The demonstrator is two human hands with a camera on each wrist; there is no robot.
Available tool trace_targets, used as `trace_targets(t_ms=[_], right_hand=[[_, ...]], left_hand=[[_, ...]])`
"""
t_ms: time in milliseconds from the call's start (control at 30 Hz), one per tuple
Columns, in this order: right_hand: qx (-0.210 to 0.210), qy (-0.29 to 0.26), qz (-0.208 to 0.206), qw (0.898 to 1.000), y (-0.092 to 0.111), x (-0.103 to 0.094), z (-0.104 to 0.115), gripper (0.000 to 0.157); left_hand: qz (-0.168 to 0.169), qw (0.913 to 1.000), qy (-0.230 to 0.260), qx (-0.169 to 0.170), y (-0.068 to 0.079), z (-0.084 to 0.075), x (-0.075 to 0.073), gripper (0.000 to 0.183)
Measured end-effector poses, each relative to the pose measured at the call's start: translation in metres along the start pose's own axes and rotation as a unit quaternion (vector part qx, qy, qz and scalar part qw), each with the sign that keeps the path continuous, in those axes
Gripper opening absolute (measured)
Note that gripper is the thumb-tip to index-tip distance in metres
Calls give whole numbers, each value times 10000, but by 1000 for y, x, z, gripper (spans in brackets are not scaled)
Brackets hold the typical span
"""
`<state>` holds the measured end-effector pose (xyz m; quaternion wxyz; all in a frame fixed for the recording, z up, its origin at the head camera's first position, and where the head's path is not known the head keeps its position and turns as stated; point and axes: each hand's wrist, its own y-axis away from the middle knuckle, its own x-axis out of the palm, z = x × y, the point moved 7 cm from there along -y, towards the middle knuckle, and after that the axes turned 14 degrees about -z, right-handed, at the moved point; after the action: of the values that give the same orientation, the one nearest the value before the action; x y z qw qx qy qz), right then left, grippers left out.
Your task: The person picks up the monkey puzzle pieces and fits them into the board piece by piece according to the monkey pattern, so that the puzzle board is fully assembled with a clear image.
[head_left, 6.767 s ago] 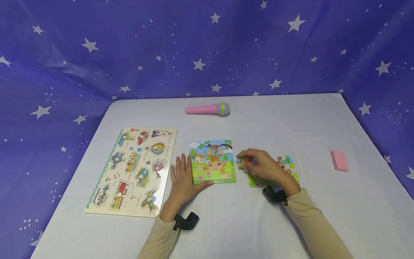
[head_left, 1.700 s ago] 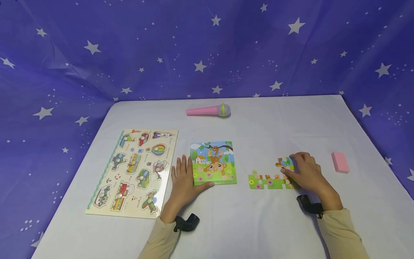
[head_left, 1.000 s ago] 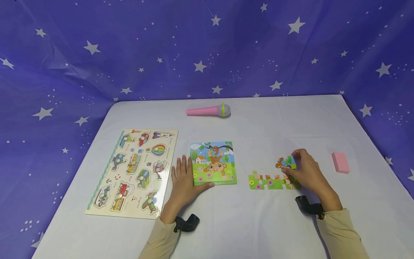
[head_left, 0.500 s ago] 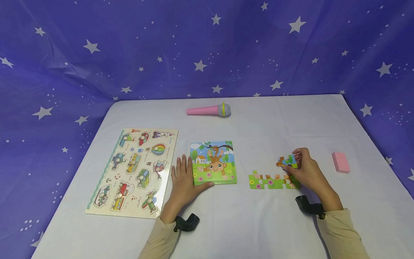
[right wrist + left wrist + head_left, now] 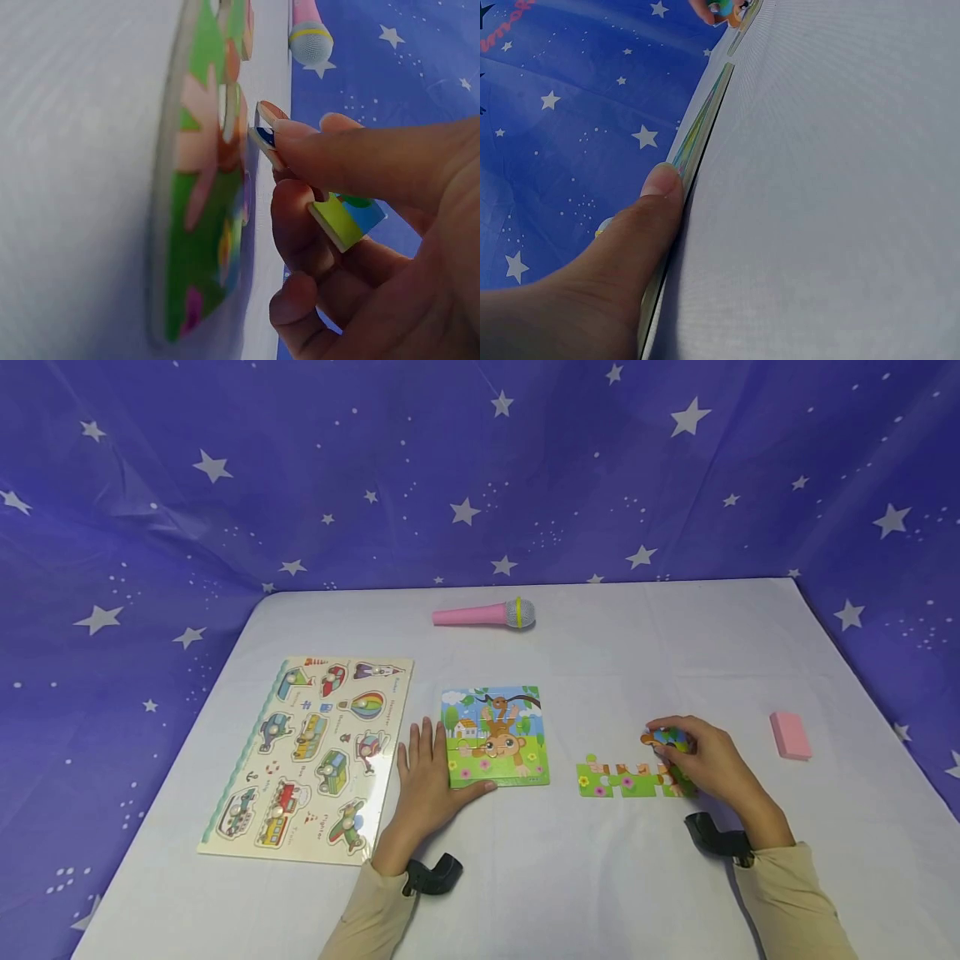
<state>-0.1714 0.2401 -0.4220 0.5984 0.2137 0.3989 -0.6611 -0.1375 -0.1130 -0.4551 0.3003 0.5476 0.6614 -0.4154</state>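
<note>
My left hand (image 5: 426,777) lies spread on the table, fingers along the left side of a square monkey puzzle (image 5: 495,735). Its thumb rests at the puzzle's near edge, and the left wrist view shows it pressed against the thin board (image 5: 705,120). To the right, my right hand (image 5: 712,764) pinches a jigsaw piece (image 5: 677,739) between thumb and fingers. The right wrist view shows this piece (image 5: 345,221) with green and blue on it, partly hidden by the fingers. Just below is a joined strip of jigsaw pieces (image 5: 637,785) with grass and flowers.
A vehicle peg puzzle board (image 5: 300,760) lies at the left. Toward the back is a pink toy microphone (image 5: 480,614). A pink block (image 5: 790,736) sits at the right. Behind the white table (image 5: 555,877) hangs a purple starry cloth (image 5: 405,468).
The right hand has moved right from the strip's left side, and pieces there are gone. It then takes the upper right piece, raises it slightly and shifts its fingers over it. The left hand stays still.
</note>
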Motion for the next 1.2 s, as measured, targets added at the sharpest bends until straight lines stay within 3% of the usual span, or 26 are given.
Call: trace_targets(t_ms=[767, 967, 1200], right_hand=[[416, -295, 332, 9981, 1, 3, 7, 29], [283, -329, 517, 9977, 2, 11, 20, 28], [52, -430, 557, 9975, 0, 32, 53, 24]], left_hand=[[-94, 9999, 17, 66, 0, 0, 1, 114], [-79, 9999, 46, 72, 0, 0, 0, 114], [-64, 10000, 32, 59, 0, 0, 0, 114]])
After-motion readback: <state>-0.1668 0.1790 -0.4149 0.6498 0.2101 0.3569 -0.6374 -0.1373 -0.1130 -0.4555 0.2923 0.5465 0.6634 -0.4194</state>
